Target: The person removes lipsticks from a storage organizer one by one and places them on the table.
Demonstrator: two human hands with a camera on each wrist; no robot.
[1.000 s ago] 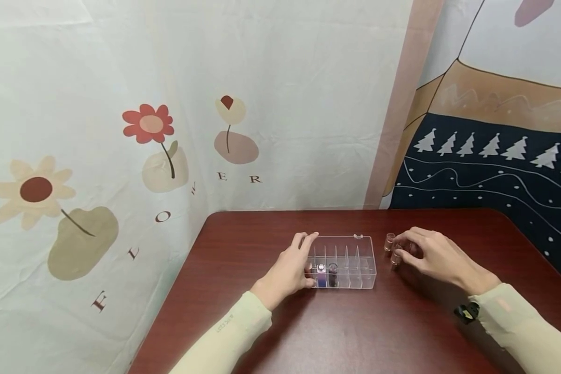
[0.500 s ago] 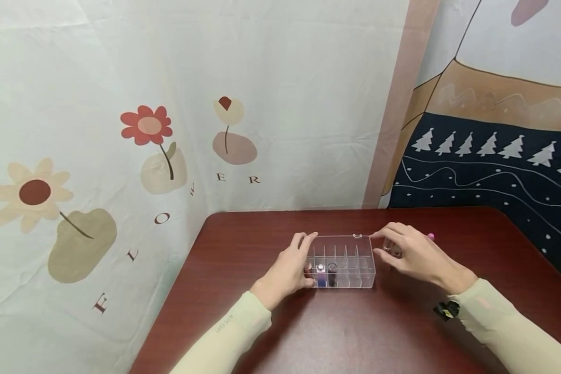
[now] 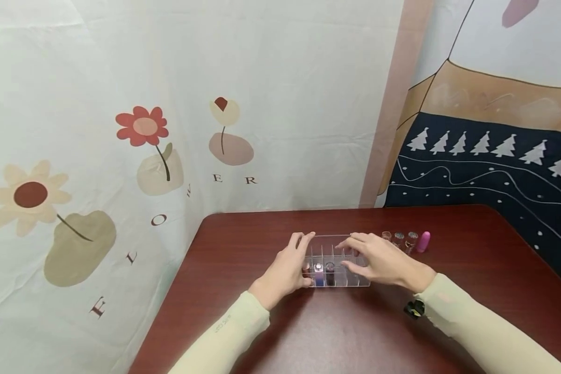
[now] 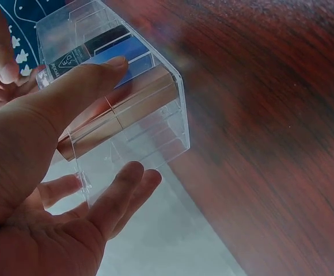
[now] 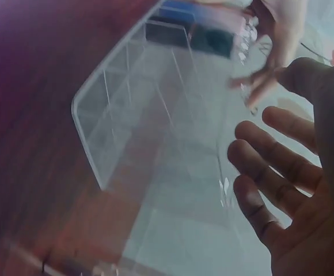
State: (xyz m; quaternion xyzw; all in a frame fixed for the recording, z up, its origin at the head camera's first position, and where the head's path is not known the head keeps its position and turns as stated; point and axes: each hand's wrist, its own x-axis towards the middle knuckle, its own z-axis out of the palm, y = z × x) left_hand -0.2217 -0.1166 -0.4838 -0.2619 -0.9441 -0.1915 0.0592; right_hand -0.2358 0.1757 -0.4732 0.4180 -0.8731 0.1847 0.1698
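A clear plastic box with dividers (image 3: 336, 280) stands on the table. My left hand (image 3: 285, 267) holds its left end, thumb on the near side and fingers at the back. In the left wrist view, a copper-coloured tube (image 4: 121, 112), a blue tube (image 4: 133, 57) and a black tube (image 4: 78, 57) sit side by side in compartments, partly behind the thumb. Over the box's right half is my right hand (image 3: 383, 259), fingers apart and holding nothing. The right wrist view shows bare compartments (image 5: 132, 98) beside its spread fingers (image 5: 259, 161).
Several small clear tubes (image 3: 411, 242) stand to the right of the box, partly behind the right hand. A bright pink tube (image 3: 423, 242) is at the end of that row. Behind the dark red table (image 3: 252, 234) hangs a printed cloth (image 3: 299, 104).
My right hand has moved left from the clear tubes to above the box, uncovering those tubes and the pink one. The left hand keeps its hold on the box.
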